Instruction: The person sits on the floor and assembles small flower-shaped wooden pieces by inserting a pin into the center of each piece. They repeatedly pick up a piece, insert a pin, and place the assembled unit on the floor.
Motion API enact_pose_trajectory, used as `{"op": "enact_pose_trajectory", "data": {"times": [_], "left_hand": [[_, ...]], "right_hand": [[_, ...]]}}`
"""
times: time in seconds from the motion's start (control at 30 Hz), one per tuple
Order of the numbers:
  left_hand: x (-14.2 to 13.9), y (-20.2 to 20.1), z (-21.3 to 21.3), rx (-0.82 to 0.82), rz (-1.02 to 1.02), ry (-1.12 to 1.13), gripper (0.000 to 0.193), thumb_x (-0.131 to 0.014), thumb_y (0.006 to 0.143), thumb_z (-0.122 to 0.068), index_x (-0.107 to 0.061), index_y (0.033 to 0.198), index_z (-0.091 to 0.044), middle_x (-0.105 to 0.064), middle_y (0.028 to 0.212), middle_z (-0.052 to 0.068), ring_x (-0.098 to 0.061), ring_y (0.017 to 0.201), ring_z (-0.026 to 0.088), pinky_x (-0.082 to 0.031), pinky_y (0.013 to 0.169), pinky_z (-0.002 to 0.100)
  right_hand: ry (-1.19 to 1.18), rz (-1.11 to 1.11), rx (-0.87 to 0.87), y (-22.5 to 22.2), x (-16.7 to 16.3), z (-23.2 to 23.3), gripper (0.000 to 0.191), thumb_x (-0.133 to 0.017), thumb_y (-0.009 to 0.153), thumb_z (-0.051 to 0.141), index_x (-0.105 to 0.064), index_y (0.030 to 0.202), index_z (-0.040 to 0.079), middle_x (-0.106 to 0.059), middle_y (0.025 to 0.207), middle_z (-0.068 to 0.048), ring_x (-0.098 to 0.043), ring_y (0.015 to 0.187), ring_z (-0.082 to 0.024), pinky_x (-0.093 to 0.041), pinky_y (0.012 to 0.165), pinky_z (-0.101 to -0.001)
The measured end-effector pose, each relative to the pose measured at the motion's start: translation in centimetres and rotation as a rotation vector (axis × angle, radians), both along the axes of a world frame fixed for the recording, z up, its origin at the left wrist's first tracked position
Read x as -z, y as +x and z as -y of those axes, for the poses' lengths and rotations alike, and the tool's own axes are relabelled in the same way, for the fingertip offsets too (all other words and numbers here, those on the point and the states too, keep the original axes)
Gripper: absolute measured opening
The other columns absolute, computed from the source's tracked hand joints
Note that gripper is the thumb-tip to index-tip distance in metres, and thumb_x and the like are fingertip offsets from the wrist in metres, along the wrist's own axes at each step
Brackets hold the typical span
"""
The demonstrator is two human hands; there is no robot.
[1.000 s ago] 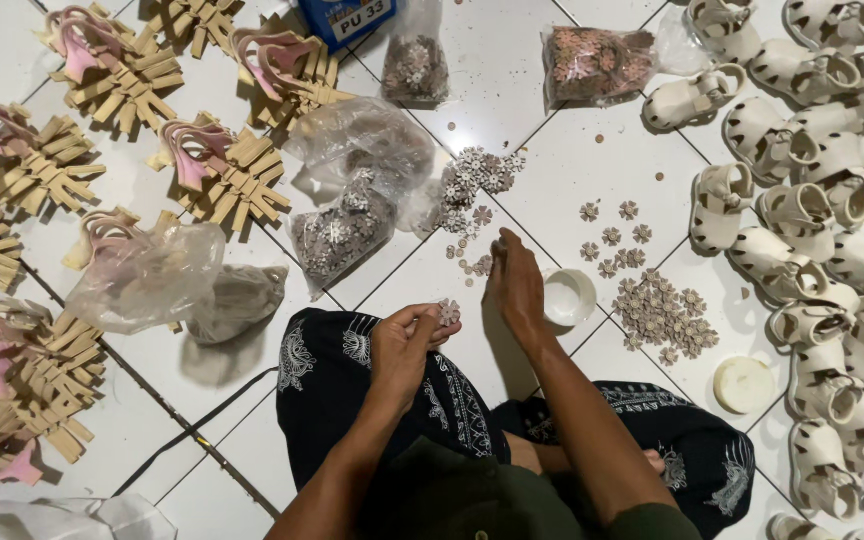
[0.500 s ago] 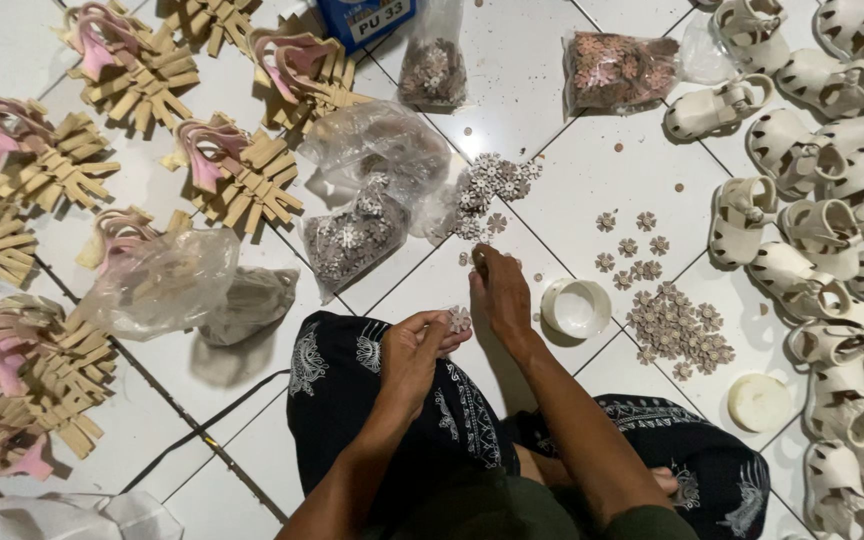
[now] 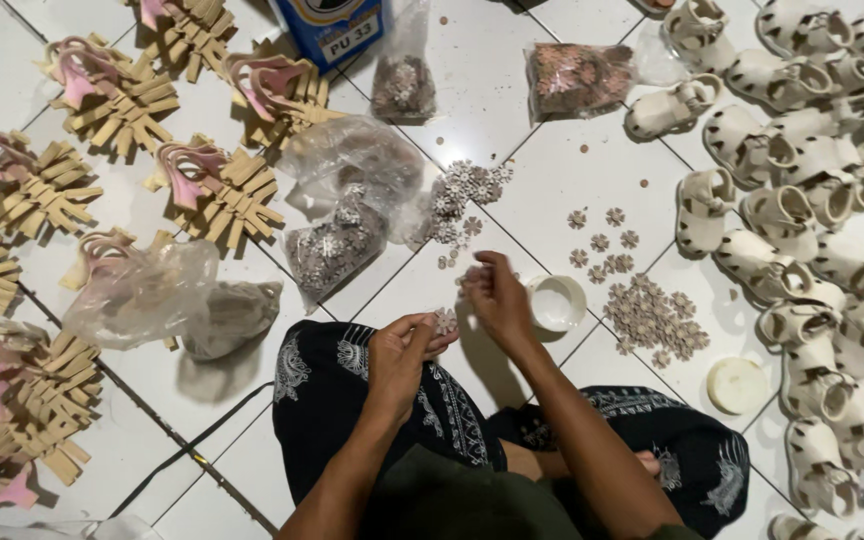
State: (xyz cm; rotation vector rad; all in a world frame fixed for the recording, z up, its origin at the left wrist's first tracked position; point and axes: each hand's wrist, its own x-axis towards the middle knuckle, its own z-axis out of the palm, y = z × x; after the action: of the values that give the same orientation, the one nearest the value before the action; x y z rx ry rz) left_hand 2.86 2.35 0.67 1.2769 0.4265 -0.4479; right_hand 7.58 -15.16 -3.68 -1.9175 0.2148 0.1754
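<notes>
My left hand [image 3: 400, 352] pinches a small pale flower-shaped ornament [image 3: 445, 321] just above my knee. My right hand [image 3: 493, 294] hovers beside it with fingers curled, its tips near the ornament; whether it grips a tiny piece I cannot tell. A small white glue cup [image 3: 557, 302] stands just right of my right hand. A loose heap of grey flower ornaments [image 3: 457, 203] lies on the tiles ahead of my hands. A second pile of beige flower ornaments [image 3: 654, 320] lies to the right of the cup.
Cream baby sandals [image 3: 812, 200] crowd the right side. Pink-and-tan shoe parts [image 3: 217, 190] lie in bundles on the left. Clear plastic bags of ornaments [image 3: 337, 240] sit ahead, a blue box [image 3: 330, 28] at the top. A round white lid [image 3: 737, 384] lies at right.
My right hand has drawn back from the loose ornaments on the floor toward my left hand, which keeps the flower ornament pinched. The camera has tilted slightly.
</notes>
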Motion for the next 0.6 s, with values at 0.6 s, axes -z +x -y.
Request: {"op": "enact_pose_trajectory", "data": {"times": [0.6], "left_hand": [[-3.1, -3.2, 6.3, 0.148, 0.179, -0.154, 0.030, -0.060, 0.102, -0.016, -0.069, 0.110, 0.011, -0.076, 0.095, 0.021, -0.079, 0.091, 0.027, -0.064, 0.083, 0.033]], "right_hand": [[0.536, 0.237, 0.270, -12.7, -12.1, 7.1, 0.041, -0.069, 0.091, -0.006, -0.055, 0.129, -0.004, -0.072, 0.106, -0.014, -0.072, 0.100, -0.018, -0.066, 0.089, -0.0350]]}}
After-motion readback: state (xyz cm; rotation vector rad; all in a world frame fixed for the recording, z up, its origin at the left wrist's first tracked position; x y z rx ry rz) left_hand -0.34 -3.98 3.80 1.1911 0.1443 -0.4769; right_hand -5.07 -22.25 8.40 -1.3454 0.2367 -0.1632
